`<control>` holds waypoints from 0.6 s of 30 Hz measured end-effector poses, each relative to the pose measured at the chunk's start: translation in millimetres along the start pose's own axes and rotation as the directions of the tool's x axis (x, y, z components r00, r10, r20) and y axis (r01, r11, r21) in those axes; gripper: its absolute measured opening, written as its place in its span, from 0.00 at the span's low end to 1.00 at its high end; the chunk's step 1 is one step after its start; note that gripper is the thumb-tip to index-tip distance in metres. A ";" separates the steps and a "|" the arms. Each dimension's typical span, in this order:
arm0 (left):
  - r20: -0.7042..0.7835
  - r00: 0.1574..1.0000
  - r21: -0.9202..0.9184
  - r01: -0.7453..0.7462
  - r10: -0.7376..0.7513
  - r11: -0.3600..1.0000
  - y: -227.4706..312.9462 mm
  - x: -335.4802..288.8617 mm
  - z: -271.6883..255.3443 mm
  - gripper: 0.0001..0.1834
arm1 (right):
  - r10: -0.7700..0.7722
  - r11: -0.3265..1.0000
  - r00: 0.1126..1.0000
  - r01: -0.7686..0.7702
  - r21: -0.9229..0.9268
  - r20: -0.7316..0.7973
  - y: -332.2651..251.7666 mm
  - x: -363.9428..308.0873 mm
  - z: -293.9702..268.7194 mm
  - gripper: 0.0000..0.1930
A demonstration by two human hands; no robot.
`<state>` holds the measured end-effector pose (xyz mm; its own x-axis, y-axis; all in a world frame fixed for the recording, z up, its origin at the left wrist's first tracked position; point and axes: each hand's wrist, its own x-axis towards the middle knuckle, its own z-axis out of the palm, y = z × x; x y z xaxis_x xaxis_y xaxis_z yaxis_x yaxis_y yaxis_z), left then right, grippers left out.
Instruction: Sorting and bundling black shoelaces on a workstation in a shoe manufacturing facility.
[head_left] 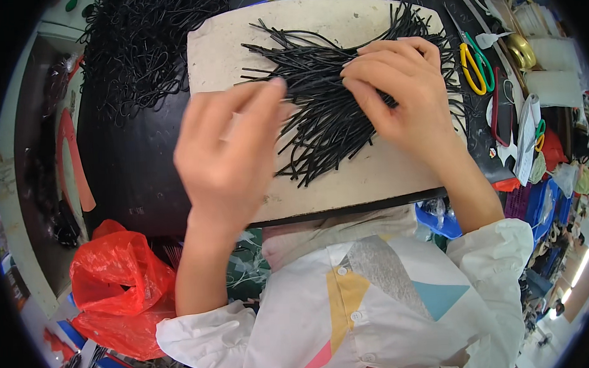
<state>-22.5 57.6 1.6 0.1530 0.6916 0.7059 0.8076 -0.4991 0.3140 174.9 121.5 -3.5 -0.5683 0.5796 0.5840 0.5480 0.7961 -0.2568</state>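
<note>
A bundle of thin black cords [328, 120] lies fanned out on a pale board [386, 170], their cut ends pointing several ways. My right hand [405, 90] rests over the upper right part of the bundle. Its thumb and forefinger are pinched together at the cords, apparently on one of them. My left hand [230, 144] hovers at the bundle's left edge, smeared by motion. Its fingers bend toward the cords, but whether anything is between them does not show.
A tangled heap of black cord loops [147, 52] covers the dark table's far left. Yellow-handled scissors [471, 70] and green-handled scissors [485, 60] lie right of the board, near a dark red-edged tool [502, 112]. A red plastic bag [118, 277] sits at the lower left.
</note>
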 end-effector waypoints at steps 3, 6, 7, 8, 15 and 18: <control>0.108 0.994 0.110 -0.014 0.002 0.994 12.4 0.2 4.5 0.16 | -0.022 1.000 0.995 0.020 0.014 0.094 -21.2 7.7 -15.5 0.05; 0.149 0.988 0.082 0.036 -0.047 0.996 12.2 -1.3 4.2 0.16 | 0.006 0.993 0.994 -0.019 0.113 0.113 -31.2 8.9 -23.5 0.09; 0.124 0.988 0.058 0.080 -0.087 0.995 14.9 1.5 2.0 0.16 | 0.007 0.989 0.996 -0.021 0.149 0.092 -30.1 8.5 -24.8 0.09; 0.101 0.987 0.033 0.125 -0.128 0.992 18.1 3.8 -0.3 0.16 | 0.009 0.983 0.997 -0.022 0.185 0.072 -29.2 7.4 -25.2 0.10; 0.201 0.926 -0.151 0.351 -0.319 0.924 34.8 -3.2 -7.2 0.15 | 0.004 0.954 0.998 -0.023 0.299 0.065 -35.5 0.7 -25.7 0.12; 0.420 0.700 -0.523 0.707 -0.578 0.476 30.3 -3.7 -15.8 0.10 | 0.115 0.907 0.990 -0.139 0.398 0.084 -33.4 -4.0 -26.3 0.12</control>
<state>-7.5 31.6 18.5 -0.1202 0.9917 0.0458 0.1951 -0.0217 0.9806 175.0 88.0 23.0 -0.5513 0.6797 0.4839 0.3317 0.7107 -0.6204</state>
